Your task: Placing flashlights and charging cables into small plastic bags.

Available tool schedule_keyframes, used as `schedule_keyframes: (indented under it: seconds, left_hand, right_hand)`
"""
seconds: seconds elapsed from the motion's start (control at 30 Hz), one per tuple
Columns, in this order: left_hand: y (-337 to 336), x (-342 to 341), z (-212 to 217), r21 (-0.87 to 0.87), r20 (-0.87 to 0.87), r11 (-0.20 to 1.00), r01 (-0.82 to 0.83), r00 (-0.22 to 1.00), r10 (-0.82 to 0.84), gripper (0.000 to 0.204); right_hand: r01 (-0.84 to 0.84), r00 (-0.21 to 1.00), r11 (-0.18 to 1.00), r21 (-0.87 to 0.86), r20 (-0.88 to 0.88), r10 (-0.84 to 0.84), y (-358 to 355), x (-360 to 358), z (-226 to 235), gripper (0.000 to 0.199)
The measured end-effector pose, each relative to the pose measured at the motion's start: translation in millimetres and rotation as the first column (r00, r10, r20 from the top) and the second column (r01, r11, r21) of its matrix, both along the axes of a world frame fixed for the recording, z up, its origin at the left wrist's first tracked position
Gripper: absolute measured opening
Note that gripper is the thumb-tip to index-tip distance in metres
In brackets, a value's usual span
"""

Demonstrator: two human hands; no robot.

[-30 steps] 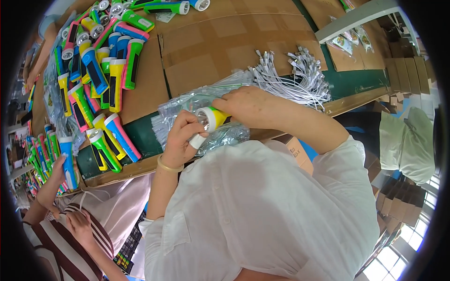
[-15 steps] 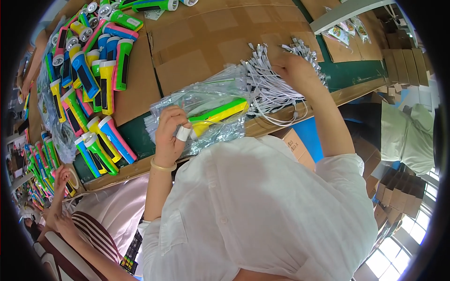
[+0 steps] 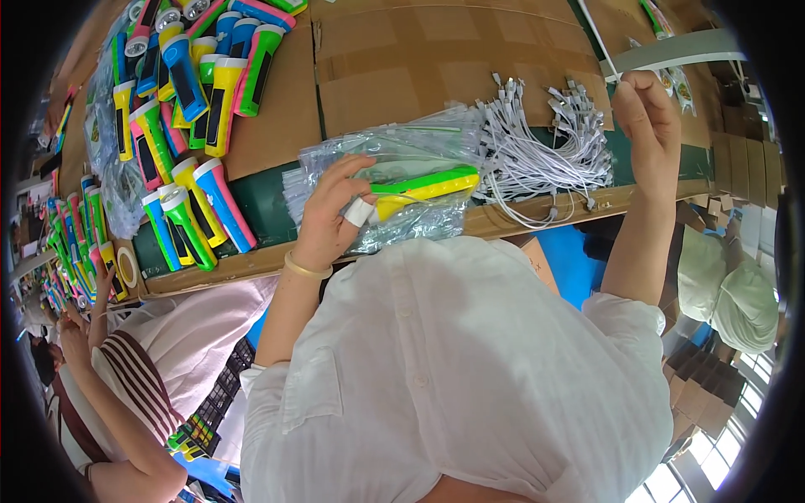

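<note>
My left hand, with a white wrap on one digit, is curled on the near left part of a clear plastic bag. A green and yellow flashlight lies in or under the film beside its fingers; which one I cannot tell. More clear bags are stacked underneath. Raised above the table at the right, my right hand pinches a thin white cable that stretches up and away from the fingertips. Between the hands lies a bundle of white cables with light plugs, some looping over the table edge.
A heap of colourful flashlights covers the left of the table, with several more near its front edge. A roll of tape stands at the corner. A co-worker's arm is at lower left. Cardboard covers the tabletop.
My right hand has come out of the cable bundle, moving right and upward with a white cable. My left hand stays at the bag. The whole view has shifted slightly.
</note>
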State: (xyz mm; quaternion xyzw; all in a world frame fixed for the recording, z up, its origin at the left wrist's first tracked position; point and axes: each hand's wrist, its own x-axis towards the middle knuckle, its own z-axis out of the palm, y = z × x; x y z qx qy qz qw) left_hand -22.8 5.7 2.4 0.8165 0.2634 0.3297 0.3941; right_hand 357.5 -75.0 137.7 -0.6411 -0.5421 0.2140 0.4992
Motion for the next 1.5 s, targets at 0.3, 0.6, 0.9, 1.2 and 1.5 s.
schedule_keyframes:
  seconds: [0.3,0.6,0.9,1.2,1.5]
  left_hand:
    - [-7.5,1.5,-0.8,-0.117,0.071,0.992,-0.047,0.996,0.055,0.012]
    - [-8.4,0.5,-0.7,-0.127,0.074,0.990,-0.056,0.995,0.066,0.014]
    - [-9.6,0.8,-1.7,-0.149,0.104,0.988,-0.034,0.993,0.050,0.015]
    - [-9.7,-1.8,-4.3,-0.114,0.112,0.989,-0.098,0.987,0.111,0.019]
    - [-22.7,-12.7,18.5,-0.287,-0.039,0.884,-0.368,0.927,0.373,0.012]
  right_hand:
    - [-0.455,0.725,0.891,0.002,-0.580,0.371,13.9,-70.8,-48.3,0.009]
    - [-0.558,0.720,0.830,-0.012,-0.504,0.477,13.7,-67.9,-43.7,0.010]
    - [-0.665,0.596,0.746,0.044,-0.570,0.565,29.3,-82.8,-35.2,0.013]
    - [-0.542,0.836,0.702,-0.461,-0.217,0.503,31.5,-71.0,-53.7,0.010]
    - [-0.627,0.551,0.629,-0.460,0.309,0.775,50.4,-122.1,-63.9,0.009]
